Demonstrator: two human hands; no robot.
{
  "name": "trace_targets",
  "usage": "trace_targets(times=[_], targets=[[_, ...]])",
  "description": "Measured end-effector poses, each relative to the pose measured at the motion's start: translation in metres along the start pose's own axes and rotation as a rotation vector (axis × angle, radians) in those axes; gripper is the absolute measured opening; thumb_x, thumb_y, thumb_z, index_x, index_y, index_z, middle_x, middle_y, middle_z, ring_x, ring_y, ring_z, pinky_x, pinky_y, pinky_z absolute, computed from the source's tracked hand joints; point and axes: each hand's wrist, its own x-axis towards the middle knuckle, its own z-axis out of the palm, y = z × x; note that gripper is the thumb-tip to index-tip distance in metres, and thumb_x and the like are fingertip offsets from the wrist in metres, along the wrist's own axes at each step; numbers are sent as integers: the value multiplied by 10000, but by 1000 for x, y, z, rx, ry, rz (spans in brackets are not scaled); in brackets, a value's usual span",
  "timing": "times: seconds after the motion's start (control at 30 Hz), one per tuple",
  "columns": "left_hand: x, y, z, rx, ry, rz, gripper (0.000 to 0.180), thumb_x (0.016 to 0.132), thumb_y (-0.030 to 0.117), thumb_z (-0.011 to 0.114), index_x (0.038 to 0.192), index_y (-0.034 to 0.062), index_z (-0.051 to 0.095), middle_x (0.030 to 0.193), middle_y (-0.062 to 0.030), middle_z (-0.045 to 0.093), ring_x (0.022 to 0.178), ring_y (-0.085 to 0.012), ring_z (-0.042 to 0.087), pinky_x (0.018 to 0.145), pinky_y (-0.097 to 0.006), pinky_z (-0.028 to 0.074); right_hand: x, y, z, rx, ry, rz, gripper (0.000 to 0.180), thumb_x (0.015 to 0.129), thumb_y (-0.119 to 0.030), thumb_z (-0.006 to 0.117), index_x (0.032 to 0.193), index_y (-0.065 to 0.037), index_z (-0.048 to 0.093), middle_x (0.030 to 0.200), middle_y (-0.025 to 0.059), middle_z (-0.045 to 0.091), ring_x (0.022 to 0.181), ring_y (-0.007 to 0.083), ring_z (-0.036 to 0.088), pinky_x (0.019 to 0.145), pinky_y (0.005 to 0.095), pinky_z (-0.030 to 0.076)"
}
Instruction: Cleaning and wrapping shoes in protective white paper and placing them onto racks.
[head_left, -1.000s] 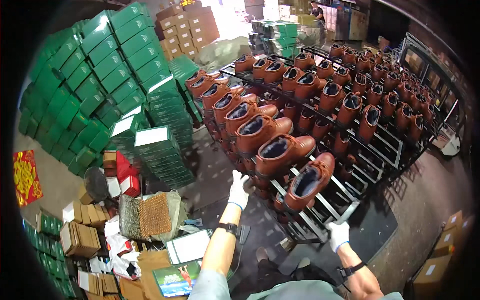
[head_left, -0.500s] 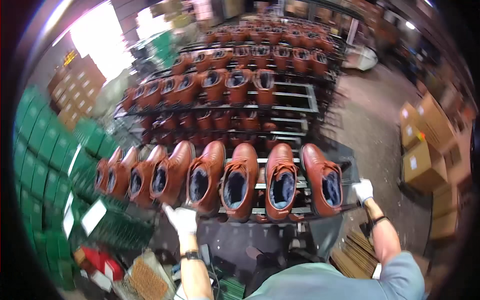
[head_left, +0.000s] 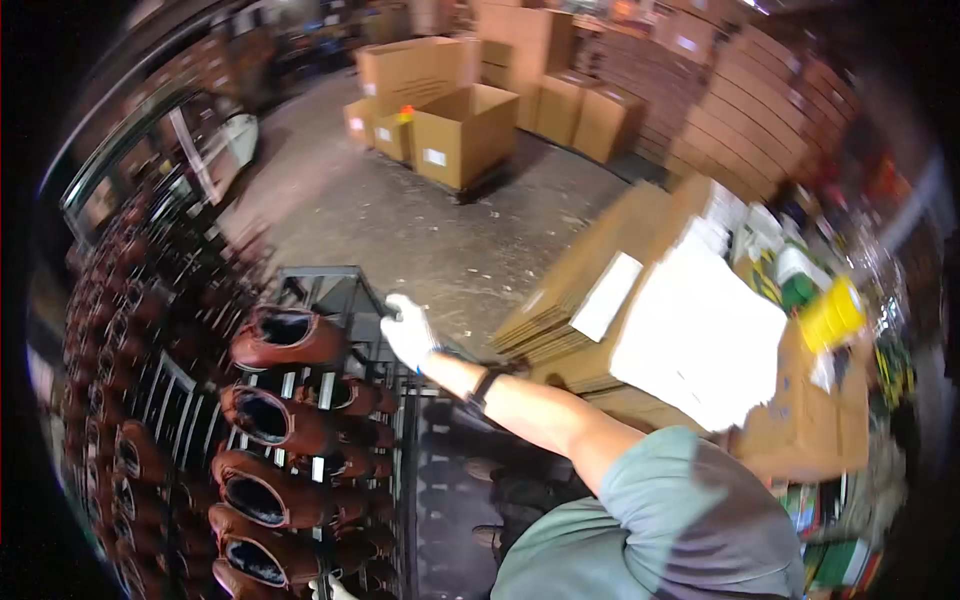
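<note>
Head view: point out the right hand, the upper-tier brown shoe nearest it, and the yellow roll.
Right hand (head_left: 408,332), head view: middle of the white glove.
Brown shoe (head_left: 292,352), head view: leather side, below its opening.
Yellow roll (head_left: 833,314), head view: its side.

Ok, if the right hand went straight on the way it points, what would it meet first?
Probably the rack frame, just ahead of the right hand; depth is unclear, so they may already touch.

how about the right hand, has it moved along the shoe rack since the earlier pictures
No, not noticeably, judged against the shoe rack: the right hand stays by the same end corner. Whether the rack itself shifted, I cannot tell.
</note>
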Motion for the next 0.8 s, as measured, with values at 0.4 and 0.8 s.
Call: trace_targets(times=[0.4, 0.8], targets=[[-70, -65, -45, 484, -53, 13, 584, 1159, 473, 463, 1311, -62, 644, 1190, -232, 742, 1090, -444, 702, 1058, -606, 545, -243, -33, -489, -1053, 651, -33, 811, 745, -167, 897, 1475, -95, 552, 1424, 151, 614, 1344, 374, 558, 1172, 506, 424], [-142, -452, 107, 1205, -996, -1193, 612, 1050, 139, 714, 1562, -87, 466, 1409, -133, 669, 1287, -202, 636, 1141, -343, 489, -284, -49, -548, -960, 401, 160, 962, 704, -241, 931, 1547, -87, 494, 1595, 195, 420, 1507, 428, 386, 1246, 573, 301]])
